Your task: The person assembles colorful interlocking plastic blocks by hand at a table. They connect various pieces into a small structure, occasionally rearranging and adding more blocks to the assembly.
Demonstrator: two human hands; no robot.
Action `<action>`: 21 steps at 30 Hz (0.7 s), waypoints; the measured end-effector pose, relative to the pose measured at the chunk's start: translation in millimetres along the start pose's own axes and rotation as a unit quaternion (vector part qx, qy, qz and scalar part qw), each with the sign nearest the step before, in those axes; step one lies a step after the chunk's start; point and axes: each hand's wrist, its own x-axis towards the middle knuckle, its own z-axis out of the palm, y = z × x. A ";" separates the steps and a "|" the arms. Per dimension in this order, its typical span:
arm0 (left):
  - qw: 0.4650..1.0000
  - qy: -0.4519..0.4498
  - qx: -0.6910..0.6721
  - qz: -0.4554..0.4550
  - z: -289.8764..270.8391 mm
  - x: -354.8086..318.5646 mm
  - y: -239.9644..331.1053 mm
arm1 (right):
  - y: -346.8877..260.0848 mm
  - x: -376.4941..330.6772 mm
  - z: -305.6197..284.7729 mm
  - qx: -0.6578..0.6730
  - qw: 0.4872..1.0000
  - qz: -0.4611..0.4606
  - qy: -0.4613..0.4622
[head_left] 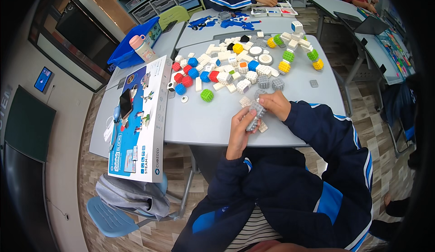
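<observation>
Fingers of left hand (240,128) and right hand (276,104) clamp gray studded blocks (258,108); uneven pressing could slip one toward the near edge of the table (199,125).

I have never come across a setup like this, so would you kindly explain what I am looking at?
There is no machine here: a person works with two bare hands. The picture comes from a wide fisheye camera worn on the head, looking down, so straight edges bend near its rim. On the pale table lie loose studded cubes in several colours, with a figure built of blocks beyond. The left hand and right hand together hold grey studded blocks.
</observation>
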 end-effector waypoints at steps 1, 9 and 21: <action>1.000 0.002 0.000 0.004 0.3 0.0 0.2 | -1.9 -0.8 0.1 -0.007 1.000 0.000 0.001; 1.000 0.013 0.010 -0.004 2.1 -2.1 0.9 | 12.5 -6.4 5.8 0.054 0.996 0.066 0.013; 0.998 0.047 0.006 0.031 3.1 0.2 -0.5 | 17.9 3.2 4.5 0.215 0.955 0.169 0.119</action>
